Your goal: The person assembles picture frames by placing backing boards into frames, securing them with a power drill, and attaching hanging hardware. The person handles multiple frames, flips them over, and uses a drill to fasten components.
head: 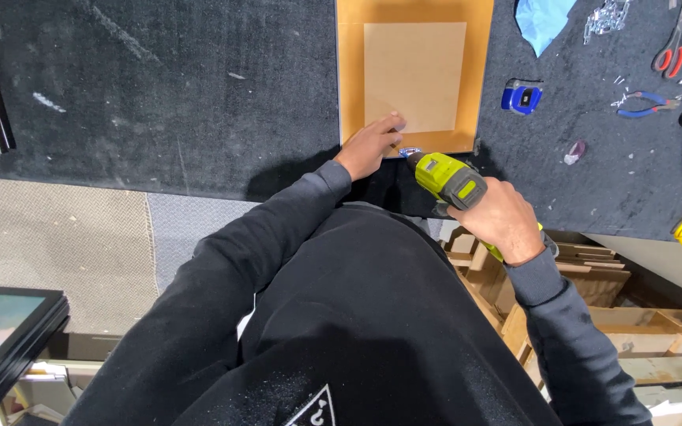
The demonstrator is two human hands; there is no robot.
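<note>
Your right hand [497,217] is closed in a full grip around the yellow-green power driver [451,180], whose long axis runs from lower right to upper left, nose aimed at the small metal fitting [409,151] on the near edge of the tan backing board [415,75] lying on the dark counter [167,95]. Your left hand [370,146] holds nothing; it presses flat on the board just beside the fitting. By the look of it, the fastening is mid-way: whether the screw is seated cannot be told.

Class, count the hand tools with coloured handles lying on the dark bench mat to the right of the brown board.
2: red-handled scissors at the top right, and blue-handled pliers just below them. More may lie beyond the picture's edge.
</note>
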